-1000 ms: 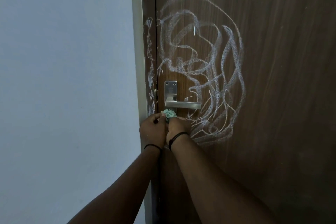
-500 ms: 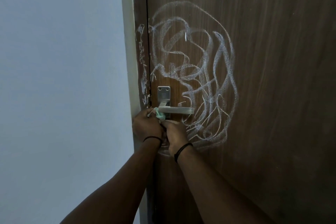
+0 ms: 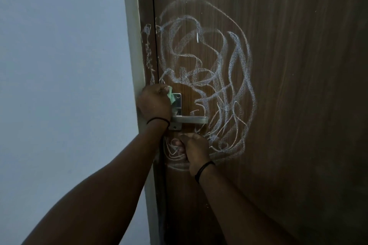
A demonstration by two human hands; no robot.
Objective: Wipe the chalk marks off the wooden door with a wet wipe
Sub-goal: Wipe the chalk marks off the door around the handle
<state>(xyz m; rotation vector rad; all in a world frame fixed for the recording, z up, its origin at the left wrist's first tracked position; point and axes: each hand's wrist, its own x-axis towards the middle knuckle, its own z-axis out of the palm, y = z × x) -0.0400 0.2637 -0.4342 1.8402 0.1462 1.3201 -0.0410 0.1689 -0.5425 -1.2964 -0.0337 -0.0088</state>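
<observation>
A dark brown wooden door (image 3: 288, 85) carries a big tangle of white chalk marks (image 3: 229, 77) above and right of its handle. More chalk runs down the door frame (image 3: 148, 53). My left hand (image 3: 154, 102) grips a pale green wet wipe (image 3: 170, 95) against the door edge, beside the top of the metal handle plate (image 3: 177, 103). My right hand (image 3: 192, 149) hangs below the lever with its fingers curled; nothing shows in it. Chalk loops lie around it.
The steel lever handle (image 3: 191, 119) sticks out to the right between my two hands. A pale wall (image 3: 59, 85) fills the left side, meeting the door frame.
My left hand has risen with the wipe from below the lever to the top of the handle plate. My right hand has let go of the wipe and stays below the lever.
</observation>
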